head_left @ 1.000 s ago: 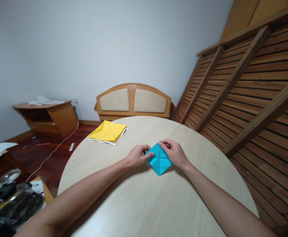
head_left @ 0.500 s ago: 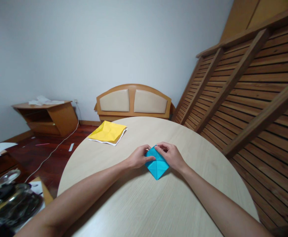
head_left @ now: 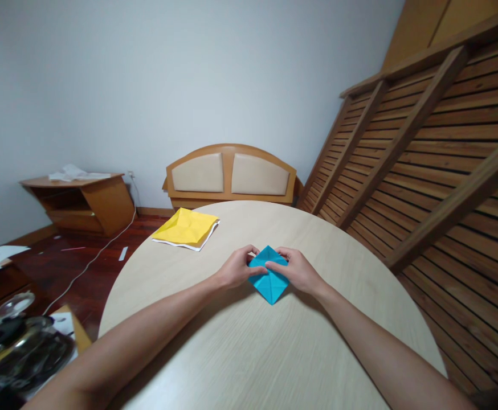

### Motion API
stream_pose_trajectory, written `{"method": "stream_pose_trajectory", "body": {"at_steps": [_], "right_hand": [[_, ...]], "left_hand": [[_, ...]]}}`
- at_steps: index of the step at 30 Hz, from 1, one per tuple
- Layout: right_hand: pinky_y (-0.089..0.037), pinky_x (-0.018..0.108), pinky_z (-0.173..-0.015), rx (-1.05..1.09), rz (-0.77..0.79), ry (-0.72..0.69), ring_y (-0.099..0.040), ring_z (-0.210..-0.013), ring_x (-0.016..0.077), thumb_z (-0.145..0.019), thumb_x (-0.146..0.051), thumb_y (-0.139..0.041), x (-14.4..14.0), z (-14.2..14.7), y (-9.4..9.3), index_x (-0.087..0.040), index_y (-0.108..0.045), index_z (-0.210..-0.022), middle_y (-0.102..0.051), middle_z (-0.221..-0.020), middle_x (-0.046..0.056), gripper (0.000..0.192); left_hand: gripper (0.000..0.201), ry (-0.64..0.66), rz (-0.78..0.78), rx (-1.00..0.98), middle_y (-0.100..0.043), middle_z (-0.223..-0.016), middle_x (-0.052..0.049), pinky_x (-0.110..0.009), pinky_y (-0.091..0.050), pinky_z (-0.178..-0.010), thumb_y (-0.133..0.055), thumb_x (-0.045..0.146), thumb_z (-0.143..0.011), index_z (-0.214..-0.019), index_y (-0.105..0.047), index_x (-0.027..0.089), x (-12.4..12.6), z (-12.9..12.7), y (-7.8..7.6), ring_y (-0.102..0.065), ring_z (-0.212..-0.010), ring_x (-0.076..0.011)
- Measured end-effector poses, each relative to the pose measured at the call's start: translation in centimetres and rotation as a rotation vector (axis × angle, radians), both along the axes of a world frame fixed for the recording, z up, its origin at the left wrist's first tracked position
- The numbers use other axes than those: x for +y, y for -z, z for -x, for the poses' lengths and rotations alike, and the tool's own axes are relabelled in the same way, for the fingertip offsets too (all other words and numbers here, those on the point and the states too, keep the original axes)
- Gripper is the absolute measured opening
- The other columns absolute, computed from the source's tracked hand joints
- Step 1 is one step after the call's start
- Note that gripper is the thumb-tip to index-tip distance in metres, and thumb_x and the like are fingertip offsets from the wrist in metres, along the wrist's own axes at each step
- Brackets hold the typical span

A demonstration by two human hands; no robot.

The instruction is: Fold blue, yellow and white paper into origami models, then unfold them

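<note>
At the round table, left hand and right hand pinched a creased blue paper square from opposite sides, apparently mid-fold; the next crease seemingly needed aligned edges

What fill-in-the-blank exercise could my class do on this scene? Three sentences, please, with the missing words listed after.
1. The left hand and right hand rest their ____ on the upper face of the blue paper.
2. The other paper on the table, with a white border showing beneath it, is coloured ____.
3. The headboard has ____ pale panels.

Missing words: thumbs; yellow; two.
</note>
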State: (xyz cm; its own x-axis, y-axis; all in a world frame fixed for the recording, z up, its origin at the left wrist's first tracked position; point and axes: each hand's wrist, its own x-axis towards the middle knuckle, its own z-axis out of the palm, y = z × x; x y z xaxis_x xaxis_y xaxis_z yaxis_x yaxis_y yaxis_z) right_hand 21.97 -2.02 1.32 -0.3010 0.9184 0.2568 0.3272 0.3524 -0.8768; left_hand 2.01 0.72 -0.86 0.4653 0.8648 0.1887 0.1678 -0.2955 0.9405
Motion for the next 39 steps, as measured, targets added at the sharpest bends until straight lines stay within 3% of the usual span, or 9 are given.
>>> {"method": "stream_pose_trajectory", "body": {"at_steps": [6, 16, 24, 30, 39], "right_hand": [[-0.046, 0.027, -0.063, -0.009, -0.031, 0.038, -0.060, -0.072, 0.0180, -0.079, -0.040, -0.072, 0.1, -0.2, 0.2, -0.014, -0.069, -0.090, -0.068, -0.082, 0.004, 0.028], [-0.044, 0.025, -0.060, -0.090, -0.027, -0.005, -0.056, -0.070, 0.0168, -0.075, -0.037, -0.074, 0.1, -0.4, 0.1, -0.016, -0.064, -0.084, -0.063, -0.078, 0.002, 0.025], [-0.044, 0.025, -0.059, -0.069, -0.028, 0.022, -0.057, -0.069, 0.0165, -0.075, -0.041, -0.075, 0.5, -1.4, -0.4, -0.015, -0.064, -0.086, -0.063, -0.078, 0.002, 0.030], [-0.047, 0.027, -0.061, -0.028, -0.004, 0.048, -0.059, -0.069, 0.0178, -0.073, -0.043, -0.076, 0.5, -2.0, -1.1, -0.015, -0.064, -0.088, -0.065, -0.079, 0.003, 0.034], [-0.048, 0.028, -0.061, -0.020, -0.008, 0.062, -0.060, -0.070, 0.0184, -0.072, -0.043, -0.076, 0.5, -1.9, -1.1, -0.014, -0.066, -0.089, -0.067, -0.081, 0.004, 0.035]], "left_hand": [[0.050, 0.064, 0.015, 0.021, -0.065, -0.073, -0.002, -0.022, -0.044, -0.054, -0.083, 0.037, -0.065, -0.100, -0.054, 0.015, 0.2, 0.4, -0.7, -0.061, -0.066, -0.0158], [0.050, 0.015, 0.092, 0.001, -0.065, -0.073, -0.001, -0.022, -0.045, -0.054, -0.085, 0.036, -0.061, -0.094, -0.054, 0.016, 0.0, 0.1, -0.7, -0.061, -0.065, -0.0151], [0.046, -0.009, 0.069, 0.009, -0.061, -0.061, 0.004, -0.019, -0.037, -0.049, -0.087, 0.036, -0.058, -0.087, -0.057, 0.015, 0.7, 1.1, -1.3, -0.056, -0.055, -0.0110], [0.047, 0.007, 0.114, -0.065, -0.068, -0.064, -0.001, -0.021, -0.039, -0.054, -0.089, 0.036, -0.057, -0.085, -0.056, 0.015, 1.0, 2.0, -2.0, -0.059, -0.057, -0.0117], [0.044, 0.048, 0.124, -0.021, -0.067, -0.065, -0.001, -0.022, -0.039, -0.055, -0.087, 0.035, -0.059, -0.085, -0.060, 0.013, 1.3, 2.7, -2.1, -0.058, -0.057, -0.0115]]}}
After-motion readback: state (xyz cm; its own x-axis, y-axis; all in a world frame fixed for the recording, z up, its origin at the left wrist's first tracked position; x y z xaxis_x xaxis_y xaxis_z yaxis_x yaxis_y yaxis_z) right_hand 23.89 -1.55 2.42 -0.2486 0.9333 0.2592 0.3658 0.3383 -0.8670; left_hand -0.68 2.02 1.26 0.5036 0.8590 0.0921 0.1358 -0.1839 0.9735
